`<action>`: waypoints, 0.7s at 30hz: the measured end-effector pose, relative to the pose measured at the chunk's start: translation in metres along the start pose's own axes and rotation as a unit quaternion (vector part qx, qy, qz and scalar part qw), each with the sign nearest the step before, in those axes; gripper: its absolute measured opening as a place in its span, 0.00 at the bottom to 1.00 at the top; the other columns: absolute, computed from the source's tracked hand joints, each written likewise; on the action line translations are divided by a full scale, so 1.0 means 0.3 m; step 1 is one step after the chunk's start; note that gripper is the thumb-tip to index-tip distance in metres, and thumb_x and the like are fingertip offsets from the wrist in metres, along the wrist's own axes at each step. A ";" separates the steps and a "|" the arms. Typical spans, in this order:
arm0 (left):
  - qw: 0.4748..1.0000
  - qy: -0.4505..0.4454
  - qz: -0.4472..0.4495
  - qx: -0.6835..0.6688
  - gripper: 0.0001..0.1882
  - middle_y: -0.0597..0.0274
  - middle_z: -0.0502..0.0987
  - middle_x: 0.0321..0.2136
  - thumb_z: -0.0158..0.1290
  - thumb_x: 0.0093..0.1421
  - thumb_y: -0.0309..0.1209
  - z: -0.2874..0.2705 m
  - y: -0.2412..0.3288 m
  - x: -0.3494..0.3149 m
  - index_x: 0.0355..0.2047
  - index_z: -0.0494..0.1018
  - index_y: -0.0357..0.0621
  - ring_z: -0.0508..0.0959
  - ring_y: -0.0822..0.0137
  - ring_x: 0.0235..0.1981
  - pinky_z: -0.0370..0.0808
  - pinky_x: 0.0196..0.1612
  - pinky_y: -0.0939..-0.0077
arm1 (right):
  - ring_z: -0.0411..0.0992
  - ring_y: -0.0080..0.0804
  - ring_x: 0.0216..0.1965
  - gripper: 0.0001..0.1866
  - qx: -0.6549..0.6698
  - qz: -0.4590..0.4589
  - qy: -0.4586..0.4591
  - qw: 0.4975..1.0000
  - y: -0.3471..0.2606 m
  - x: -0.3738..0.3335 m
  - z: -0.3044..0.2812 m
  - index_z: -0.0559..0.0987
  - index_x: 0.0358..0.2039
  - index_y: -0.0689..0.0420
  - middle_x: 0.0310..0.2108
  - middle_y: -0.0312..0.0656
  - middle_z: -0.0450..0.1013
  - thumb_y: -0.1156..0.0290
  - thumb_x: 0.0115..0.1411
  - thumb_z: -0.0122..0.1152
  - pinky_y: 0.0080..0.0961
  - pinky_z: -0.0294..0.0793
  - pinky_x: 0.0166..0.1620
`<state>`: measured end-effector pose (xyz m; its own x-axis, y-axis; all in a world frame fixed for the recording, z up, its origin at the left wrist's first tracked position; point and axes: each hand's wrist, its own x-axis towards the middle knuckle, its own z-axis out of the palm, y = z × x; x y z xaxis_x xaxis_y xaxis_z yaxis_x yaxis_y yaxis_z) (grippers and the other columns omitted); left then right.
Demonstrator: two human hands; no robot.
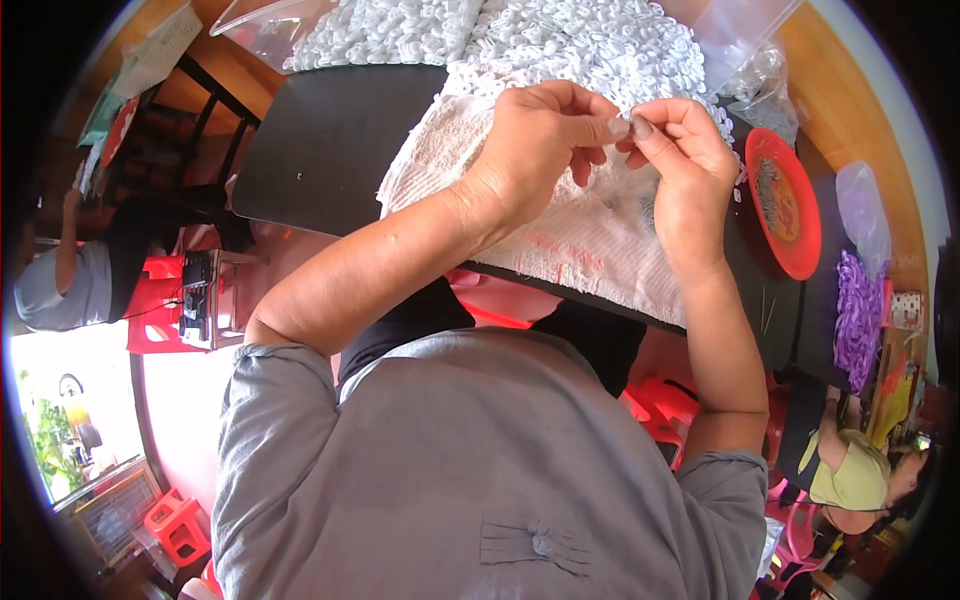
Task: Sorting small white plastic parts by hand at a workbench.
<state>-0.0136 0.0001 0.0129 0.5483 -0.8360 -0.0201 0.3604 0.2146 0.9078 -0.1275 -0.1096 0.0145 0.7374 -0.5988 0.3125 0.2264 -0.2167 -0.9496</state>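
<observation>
My left hand [545, 135] and my right hand [692, 155] meet over the far part of a pale towel [570, 225]. Both are closed in a pinch, thumb against fingers, and their tips almost touch. Whatever sits between the fingertips is too small and too covered to name. Just beyond my hands, a thick heap of small white loop-shaped pieces [590, 45] spreads over the towel's far end. To the right of my right hand lies a red oval dish [808, 225] with many tiny grey pieces in it.
The dark table [330, 150] shows to the left of the towel. Clear plastic bags [765, 85] stand at the far right. A purple bundle [858, 320] hangs farther right. Thin needle-like sticks [768, 312] lie near the right edge. Other people sit at both sides, near red stools [178, 525].
</observation>
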 end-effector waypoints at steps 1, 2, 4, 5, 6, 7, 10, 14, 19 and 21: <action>0.999 -0.013 0.008 0.028 0.06 0.59 0.76 0.25 0.56 0.59 0.25 0.000 -0.003 -0.002 0.33 0.74 0.32 0.72 0.73 0.20 0.69 0.23 0.80 | 0.72 0.23 0.31 0.05 0.011 0.000 0.002 1.000 0.000 -0.002 0.002 0.76 0.36 0.64 0.31 0.38 0.75 0.77 0.61 0.57 0.18 0.68 0.36; 0.999 -0.014 0.008 0.028 0.06 0.59 0.76 0.25 0.56 0.59 0.25 0.001 -0.004 -0.002 0.33 0.74 0.32 0.72 0.73 0.20 0.69 0.23 0.80 | 0.72 0.23 0.31 0.05 0.022 0.001 0.006 1.000 0.000 -0.007 0.003 0.76 0.36 0.64 0.31 0.38 0.75 0.77 0.60 0.58 0.18 0.68 0.36; 1.000 -0.001 0.008 0.010 0.06 0.59 0.76 0.24 0.55 0.59 0.24 0.004 -0.005 -0.003 0.32 0.74 0.32 0.72 0.72 0.20 0.68 0.23 0.80 | 0.72 0.23 0.31 0.05 0.027 0.001 0.013 1.000 -0.005 -0.013 0.012 0.76 0.36 0.64 0.31 0.39 0.75 0.77 0.60 0.58 0.18 0.68 0.36; 1.000 -0.002 0.008 0.011 0.06 0.59 0.76 0.24 0.55 0.59 0.24 0.005 -0.005 -0.004 0.32 0.74 0.32 0.72 0.72 0.20 0.68 0.23 0.80 | 0.72 0.23 0.31 0.05 0.031 0.000 0.019 0.999 -0.008 -0.013 0.016 0.76 0.36 0.64 0.31 0.39 0.76 0.77 0.60 0.58 0.19 0.68 0.36; 1.000 0.005 0.015 -0.006 0.05 0.58 0.76 0.23 0.55 0.58 0.23 0.005 -0.006 -0.007 0.30 0.73 0.32 0.72 0.73 0.20 0.68 0.22 0.80 | 0.72 0.23 0.31 0.05 0.031 0.000 0.020 0.999 -0.007 -0.013 0.017 0.76 0.36 0.64 0.31 0.39 0.76 0.77 0.60 0.58 0.19 0.68 0.36; 0.999 0.012 0.021 -0.023 0.04 0.58 0.77 0.22 0.55 0.57 0.22 0.004 -0.007 -0.008 0.29 0.73 0.33 0.72 0.74 0.20 0.68 0.22 0.81 | 0.72 0.24 0.31 0.05 0.038 0.002 0.013 0.999 -0.005 -0.013 0.019 0.76 0.36 0.64 0.31 0.39 0.76 0.77 0.60 0.58 0.19 0.68 0.35; 0.999 0.003 0.019 -0.035 0.05 0.58 0.77 0.23 0.54 0.60 0.24 -0.006 -0.010 -0.005 0.31 0.73 0.32 0.72 0.74 0.20 0.68 0.22 0.81 | 0.72 0.23 0.31 0.05 0.055 0.004 -0.001 0.998 0.008 -0.010 0.014 0.77 0.36 0.63 0.30 0.38 0.76 0.76 0.60 0.59 0.18 0.69 0.34; 1.000 -0.009 0.000 -0.014 0.07 0.57 0.77 0.26 0.53 0.62 0.27 -0.013 -0.011 -0.017 0.34 0.73 0.32 0.73 0.71 0.22 0.68 0.23 0.80 | 0.73 0.21 0.30 0.06 0.061 0.026 -0.002 0.998 0.012 -0.011 0.016 0.77 0.35 0.62 0.29 0.37 0.76 0.75 0.59 0.60 0.17 0.70 0.33; 0.999 -0.027 0.014 -0.021 0.08 0.55 0.77 0.28 0.53 0.63 0.27 -0.022 -0.036 -0.028 0.35 0.73 0.32 0.73 0.71 0.22 0.68 0.22 0.80 | 0.73 0.21 0.29 0.06 0.054 0.038 -0.002 0.998 0.015 -0.006 0.019 0.77 0.36 0.62 0.29 0.37 0.76 0.73 0.59 0.61 0.16 0.70 0.33; 0.999 -0.029 0.021 -0.026 0.07 0.55 0.77 0.27 0.53 0.63 0.26 -0.029 -0.037 -0.026 0.35 0.73 0.32 0.74 0.71 0.22 0.69 0.22 0.80 | 0.73 0.21 0.29 0.07 0.060 0.039 -0.002 0.997 0.016 -0.004 0.023 0.77 0.36 0.62 0.29 0.37 0.76 0.73 0.59 0.61 0.16 0.70 0.33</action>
<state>-0.0153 0.0087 -0.0006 0.5188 -0.8538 0.0428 0.3779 0.2739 0.8844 -0.1230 -0.1045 0.0094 0.7584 -0.6071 0.2373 0.2424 -0.0753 -0.9673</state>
